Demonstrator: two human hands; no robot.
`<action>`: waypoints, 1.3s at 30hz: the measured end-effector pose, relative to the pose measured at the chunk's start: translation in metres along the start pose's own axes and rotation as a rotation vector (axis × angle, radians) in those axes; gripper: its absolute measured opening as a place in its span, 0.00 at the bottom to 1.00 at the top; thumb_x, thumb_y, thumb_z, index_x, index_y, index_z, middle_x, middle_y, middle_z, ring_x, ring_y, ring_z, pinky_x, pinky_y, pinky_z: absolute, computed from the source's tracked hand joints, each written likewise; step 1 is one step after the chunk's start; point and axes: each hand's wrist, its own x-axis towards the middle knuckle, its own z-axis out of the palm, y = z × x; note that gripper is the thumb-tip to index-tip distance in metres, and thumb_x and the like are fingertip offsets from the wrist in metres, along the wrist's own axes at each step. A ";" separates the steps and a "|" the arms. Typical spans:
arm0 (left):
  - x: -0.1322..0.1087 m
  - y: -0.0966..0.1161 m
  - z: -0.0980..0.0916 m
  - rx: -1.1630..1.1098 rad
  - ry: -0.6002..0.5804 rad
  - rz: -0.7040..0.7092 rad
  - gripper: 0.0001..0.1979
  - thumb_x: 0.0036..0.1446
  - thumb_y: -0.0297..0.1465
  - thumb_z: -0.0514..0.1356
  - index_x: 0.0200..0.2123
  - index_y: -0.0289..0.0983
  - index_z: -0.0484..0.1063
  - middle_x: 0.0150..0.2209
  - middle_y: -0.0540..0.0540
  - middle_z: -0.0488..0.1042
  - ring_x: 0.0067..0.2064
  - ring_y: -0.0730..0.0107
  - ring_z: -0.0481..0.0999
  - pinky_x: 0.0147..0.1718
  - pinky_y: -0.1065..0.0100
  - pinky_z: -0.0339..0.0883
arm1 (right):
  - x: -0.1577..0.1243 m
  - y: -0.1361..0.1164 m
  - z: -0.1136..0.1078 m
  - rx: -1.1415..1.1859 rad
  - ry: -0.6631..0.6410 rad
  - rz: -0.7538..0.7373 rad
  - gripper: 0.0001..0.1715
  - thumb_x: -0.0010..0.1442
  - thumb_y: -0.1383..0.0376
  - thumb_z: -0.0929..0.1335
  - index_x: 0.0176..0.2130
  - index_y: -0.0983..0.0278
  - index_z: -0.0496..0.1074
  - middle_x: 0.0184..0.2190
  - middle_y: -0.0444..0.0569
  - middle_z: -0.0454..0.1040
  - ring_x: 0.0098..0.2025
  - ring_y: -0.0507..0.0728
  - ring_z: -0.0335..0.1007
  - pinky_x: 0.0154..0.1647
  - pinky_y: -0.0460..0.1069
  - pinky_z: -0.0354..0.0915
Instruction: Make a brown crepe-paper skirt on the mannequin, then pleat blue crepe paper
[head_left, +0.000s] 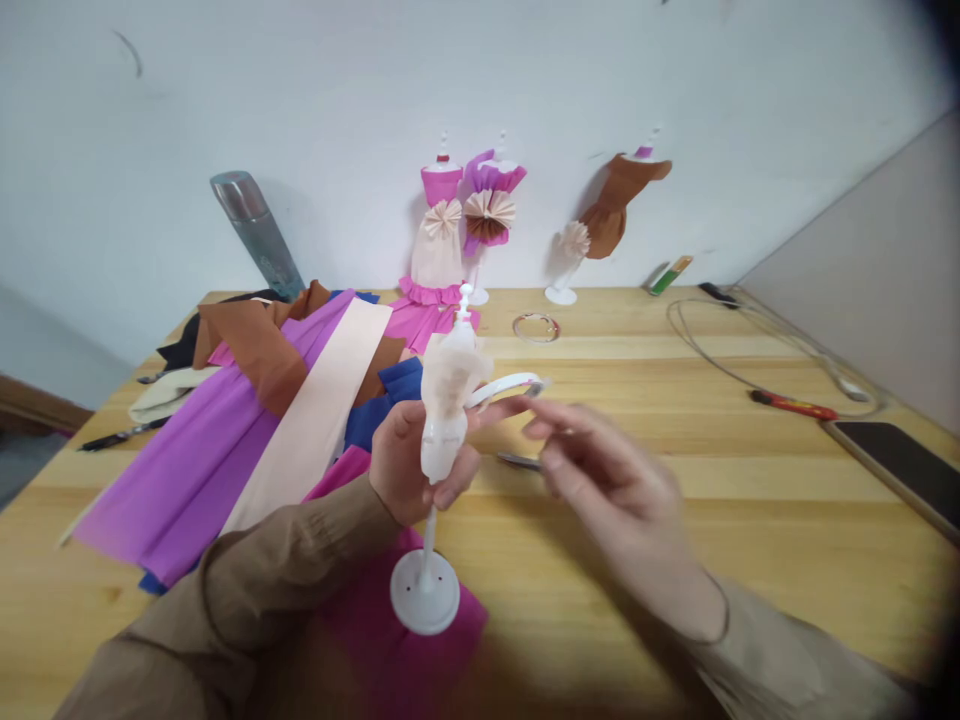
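My left hand [420,465] is wrapped around a small white dress-form mannequin [444,395], held upright above the table with its round base [424,592] hanging below. A white ring like a roll of tape [506,385] sticks out to the right beside the mannequin, over my left forefinger. My right hand [611,500] is slightly smeared by motion, its fingers curled and drawn together. Its fingertips come close to the ring's right end; whatever lies between them is too small to make out. Below them a slim metal tool [519,461] lies partly hidden by that hand.
Purple cloth [202,440], cream, brown and blue fabric pieces are heaped left, near a grey bottle [259,235]. Magenta fabric [405,650] lies under the mannequin. Dressed mannequins [442,235] stand by the wall. A phone [900,470], red-handled tool [793,404] and cable [697,360] lie right.
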 end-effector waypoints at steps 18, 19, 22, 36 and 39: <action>0.000 0.005 -0.007 0.024 -0.022 -0.027 0.25 0.56 0.39 0.53 0.55 0.38 0.70 0.40 0.37 0.82 0.12 0.78 0.61 0.09 0.73 0.43 | 0.066 0.074 -0.083 -0.705 -0.243 0.191 0.18 0.53 0.69 0.66 0.43 0.65 0.79 0.33 0.52 0.81 0.30 0.57 0.74 0.32 0.50 0.67; -0.001 0.007 -0.006 0.024 -0.016 -0.015 0.27 0.56 0.38 0.53 0.58 0.38 0.68 0.39 0.38 0.82 0.12 0.77 0.61 0.09 0.73 0.44 | 0.066 0.079 -0.084 -0.729 -0.302 0.210 0.19 0.53 0.70 0.66 0.44 0.65 0.79 0.35 0.52 0.81 0.31 0.57 0.75 0.33 0.50 0.68; -0.001 0.011 -0.003 0.042 0.031 0.020 0.30 0.56 0.37 0.52 0.61 0.36 0.64 0.36 0.40 0.81 0.13 0.77 0.61 0.09 0.73 0.45 | 0.064 0.083 -0.082 -0.806 -0.309 0.216 0.21 0.53 0.70 0.67 0.46 0.66 0.78 0.42 0.57 0.81 0.39 0.63 0.78 0.40 0.53 0.69; 0.011 0.007 0.013 0.241 0.357 0.359 0.09 0.63 0.33 0.54 0.38 0.35 0.71 0.38 0.42 0.78 0.31 0.67 0.76 0.30 0.69 0.67 | 0.060 0.034 -0.019 -0.274 -0.488 0.248 0.15 0.59 0.60 0.66 0.40 0.65 0.78 0.32 0.50 0.78 0.24 0.54 0.70 0.26 0.49 0.64; 0.012 0.005 0.013 0.275 0.395 0.366 0.07 0.63 0.33 0.54 0.38 0.36 0.70 0.37 0.44 0.76 0.33 0.68 0.76 0.30 0.70 0.65 | 0.063 0.025 -0.013 -0.177 -0.464 0.290 0.16 0.59 0.57 0.66 0.37 0.66 0.77 0.30 0.50 0.76 0.24 0.52 0.68 0.26 0.48 0.63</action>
